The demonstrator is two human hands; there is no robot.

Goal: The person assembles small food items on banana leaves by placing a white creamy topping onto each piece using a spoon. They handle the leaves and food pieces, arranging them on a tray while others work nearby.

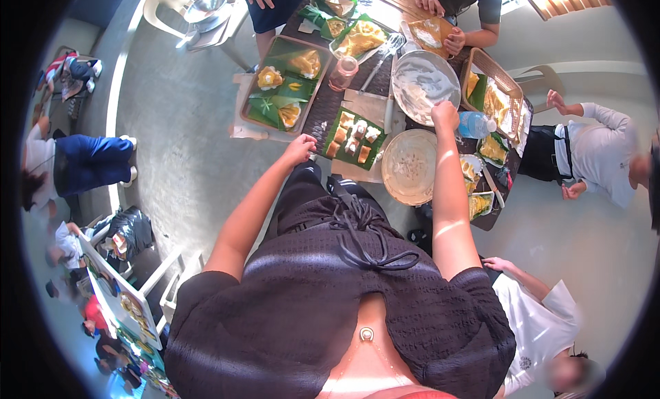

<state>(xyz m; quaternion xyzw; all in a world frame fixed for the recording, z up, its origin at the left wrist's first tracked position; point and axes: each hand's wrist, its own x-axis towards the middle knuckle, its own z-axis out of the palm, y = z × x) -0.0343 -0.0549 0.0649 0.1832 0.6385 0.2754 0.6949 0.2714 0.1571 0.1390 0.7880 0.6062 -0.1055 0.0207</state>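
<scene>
My left hand (301,149) is at the near left edge of the table, fingers drawn together beside a green banana leaf (342,133). What it pinches, if anything, is too small to tell. On the leaf lie several small golden pastry pieces (333,150), some topped with white cream. My right hand (445,116) is closed at the near rim of a large bowl (440,69) smeared with white cream. Whatever is inside its fingers is hidden. Just beside it lies a clear plastic bottle (474,125) with a blue label. Nearer me sits a round, pale, cream-streaked bowl (410,167).
A leaf-lined tray (245,96) of pastries stands left, beside a pinkish jar (343,74). A whisk (393,44) lies farther back. At right is a woven basket (505,72). Across the table, another person's hands hold a wooden board (416,36). People stand at both sides.
</scene>
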